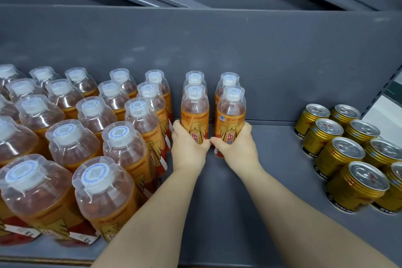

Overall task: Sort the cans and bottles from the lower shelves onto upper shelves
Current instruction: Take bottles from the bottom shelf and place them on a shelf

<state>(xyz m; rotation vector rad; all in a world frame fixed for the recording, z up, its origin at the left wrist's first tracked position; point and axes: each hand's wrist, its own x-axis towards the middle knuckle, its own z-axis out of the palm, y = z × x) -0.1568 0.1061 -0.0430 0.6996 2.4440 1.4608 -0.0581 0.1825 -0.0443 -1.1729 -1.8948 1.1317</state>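
Observation:
Two orange drink bottles with clear dome caps stand upright mid-shelf. My left hand grips the lower part of the left bottle. My right hand grips the lower part of the right bottle. Directly behind each held bottle stands another of the same kind, at the left and at the right, both close to the shelf's back wall. My thumbs nearly meet between the two held bottles.
Several rows of the same orange bottles fill the left side of the grey shelf. Several gold cans stand in two rows at the right. Bare shelf lies between the held bottles and the cans. A shelf upright bounds the right end.

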